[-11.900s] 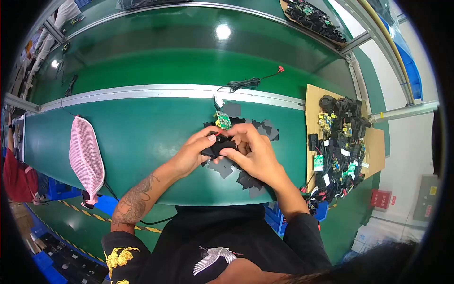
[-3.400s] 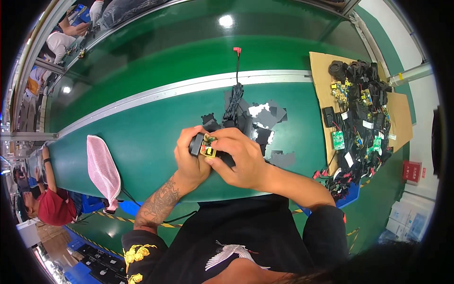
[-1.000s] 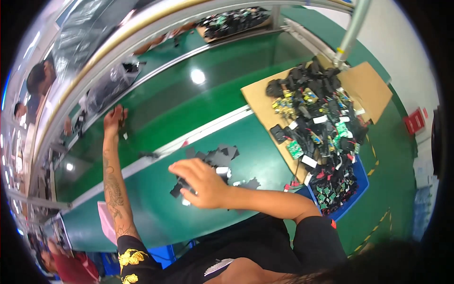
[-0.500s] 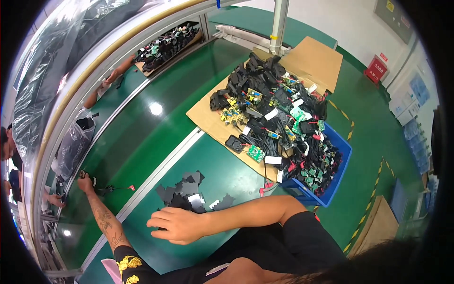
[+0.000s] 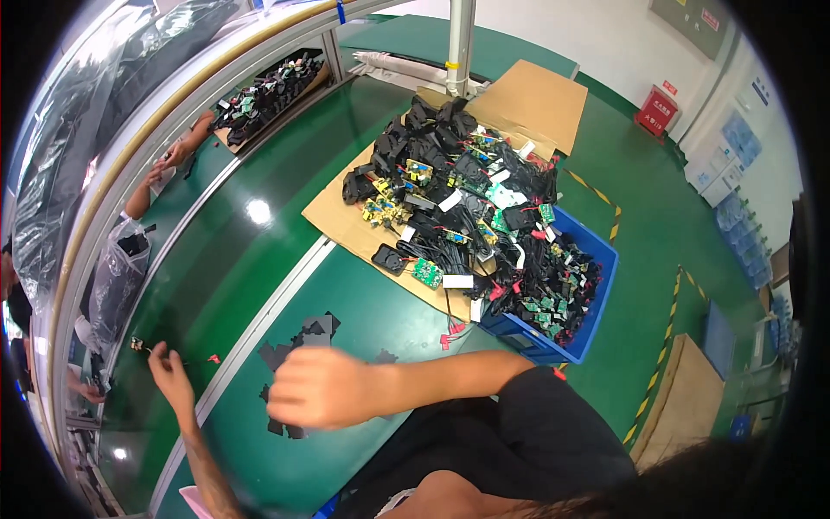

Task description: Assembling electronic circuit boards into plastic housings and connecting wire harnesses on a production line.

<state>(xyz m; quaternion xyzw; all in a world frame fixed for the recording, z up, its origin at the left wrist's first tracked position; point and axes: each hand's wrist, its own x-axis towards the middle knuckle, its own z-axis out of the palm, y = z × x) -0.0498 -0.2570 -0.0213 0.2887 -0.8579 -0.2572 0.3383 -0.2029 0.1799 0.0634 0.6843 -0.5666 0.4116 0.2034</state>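
Observation:
My left hand is over the green belt, fingers apart and holding nothing. Just beyond its fingertips lies a small circuit board; a red connector rests to the hand's right. Above a loose pile of thin black sheet pieces, my right hand is bent at the wrist with its back toward me. Motion blurs its fingers, and whatever may be under them is hidden.
Cardboard carries a heap of black housings, cables and circuit boards. Beside it stands a blue bin full of similar parts. Across the belt, another person's hands are near a second parts heap. A metal post rises behind.
My left hand has let go of the circuit board and drawn back toward me. My right hand has shifted over the black pieces. The whole view has swung slightly right.

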